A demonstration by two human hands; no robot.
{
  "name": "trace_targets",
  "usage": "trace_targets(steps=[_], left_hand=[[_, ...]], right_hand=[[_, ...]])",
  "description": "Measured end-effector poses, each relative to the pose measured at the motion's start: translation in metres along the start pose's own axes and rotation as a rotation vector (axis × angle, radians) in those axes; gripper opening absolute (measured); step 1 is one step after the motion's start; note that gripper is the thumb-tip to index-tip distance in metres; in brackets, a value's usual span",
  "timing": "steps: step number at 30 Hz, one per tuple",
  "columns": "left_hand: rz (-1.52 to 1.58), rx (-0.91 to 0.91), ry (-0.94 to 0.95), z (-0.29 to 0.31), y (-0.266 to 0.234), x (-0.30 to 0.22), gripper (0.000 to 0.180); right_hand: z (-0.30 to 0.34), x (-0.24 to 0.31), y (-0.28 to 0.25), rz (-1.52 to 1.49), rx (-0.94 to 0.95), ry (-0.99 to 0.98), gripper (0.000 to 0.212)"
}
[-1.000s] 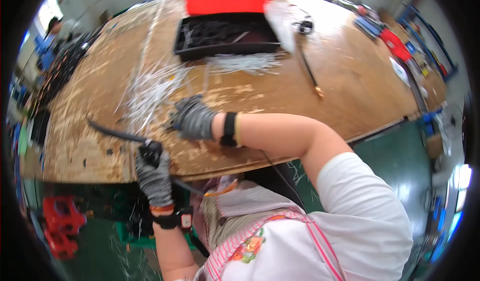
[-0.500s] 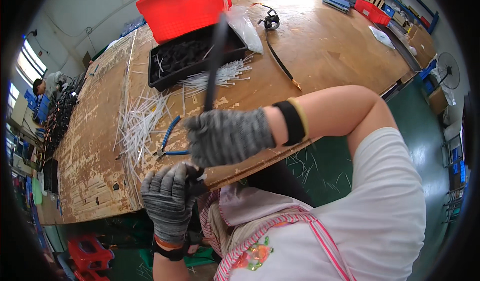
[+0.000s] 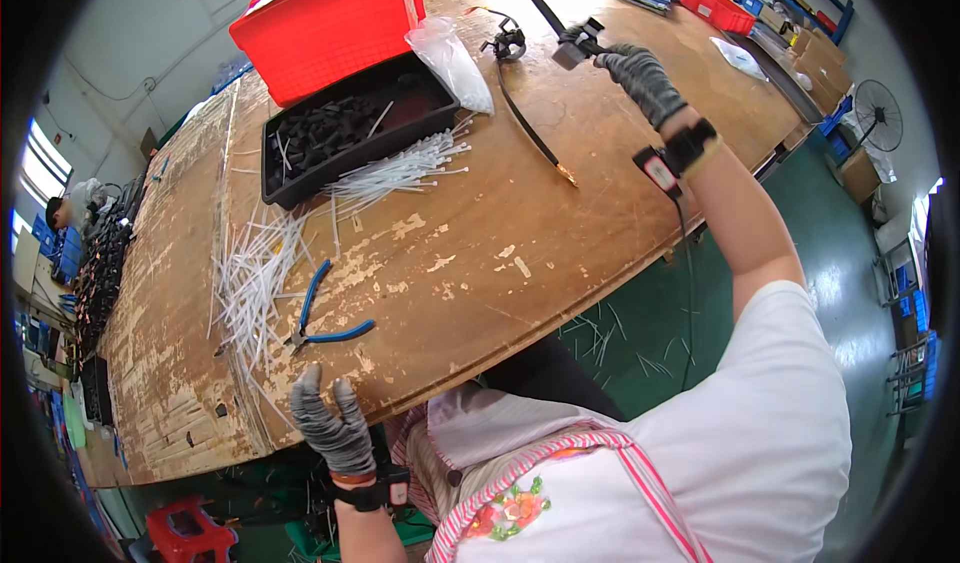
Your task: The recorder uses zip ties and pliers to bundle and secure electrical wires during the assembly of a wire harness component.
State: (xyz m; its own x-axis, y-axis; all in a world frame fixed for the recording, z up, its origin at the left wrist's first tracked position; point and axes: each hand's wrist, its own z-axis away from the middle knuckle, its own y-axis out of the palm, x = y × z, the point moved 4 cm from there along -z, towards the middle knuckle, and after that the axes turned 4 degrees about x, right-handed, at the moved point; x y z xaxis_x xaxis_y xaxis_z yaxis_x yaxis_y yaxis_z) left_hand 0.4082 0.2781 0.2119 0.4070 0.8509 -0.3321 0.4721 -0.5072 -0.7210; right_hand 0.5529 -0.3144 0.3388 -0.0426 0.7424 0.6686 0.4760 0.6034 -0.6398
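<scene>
My right hand [image 3: 642,81], in a grey knit glove, is stretched out over the far part of the table. It grips a black cable [image 3: 540,8] with a blocky black piece at the hand, and the cable's strip runs up toward the top edge. My left hand [image 3: 333,425], also gloved, is by the table's front edge with its fingers apart and nothing in them. Just beyond it lie blue-handled cutting pliers [image 3: 340,337], jaws toward a loose pile of white cable ties [image 3: 262,278]. A second black cable [image 3: 528,128], with a coiled bundle and bare copper end, rests mid-table.
A black tray [image 3: 270,178] of small black parts stands at the back left, with more white cable ties [image 3: 405,171] along its front. Behind are a red crate [image 3: 330,38] and a clear plastic bag [image 3: 455,63]. A red stool [image 3: 190,531] is below the table.
My right hand has swung from the front edge near my left hand to the far right, carrying the black cable. My left hand has let go of the dark piece and opened.
</scene>
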Motion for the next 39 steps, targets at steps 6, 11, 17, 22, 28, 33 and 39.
trace_targets(steps=[6,11,17,22,28,33,39], left_hand=[[-0.019,-0.002,-0.062,0.017,0.027,0.007,0.024],[-0.060,0.034,-0.105,0.021,0.024,0.008,0.023],[-0.060,0.109,-0.169,0.019,0.024,0.003,0.023],[-0.105,0.103,-0.200,0.023,0.021,0.003,0.022],[-0.038,0.133,-0.161,0.016,0.029,0.001,0.023],[-0.077,0.126,-0.210,0.016,0.023,-0.001,0.022],[-0.069,0.106,-0.169,0.019,0.026,0.001,0.021]], right_hand=[[-0.053,-0.074,0.088,0.234,-0.035,0.386,0.026],[-0.095,-0.073,0.145,0.623,0.130,0.027,0.033],[-0.154,-0.066,0.211,0.912,0.356,0.078,0.041],[-0.159,-0.025,0.233,1.043,0.559,-0.102,0.039],[-0.224,-0.139,0.246,0.088,0.046,0.375,0.074],[-0.201,-0.109,0.267,0.618,0.339,0.291,0.063],[-0.170,-0.087,0.230,0.758,0.556,0.287,0.066]])
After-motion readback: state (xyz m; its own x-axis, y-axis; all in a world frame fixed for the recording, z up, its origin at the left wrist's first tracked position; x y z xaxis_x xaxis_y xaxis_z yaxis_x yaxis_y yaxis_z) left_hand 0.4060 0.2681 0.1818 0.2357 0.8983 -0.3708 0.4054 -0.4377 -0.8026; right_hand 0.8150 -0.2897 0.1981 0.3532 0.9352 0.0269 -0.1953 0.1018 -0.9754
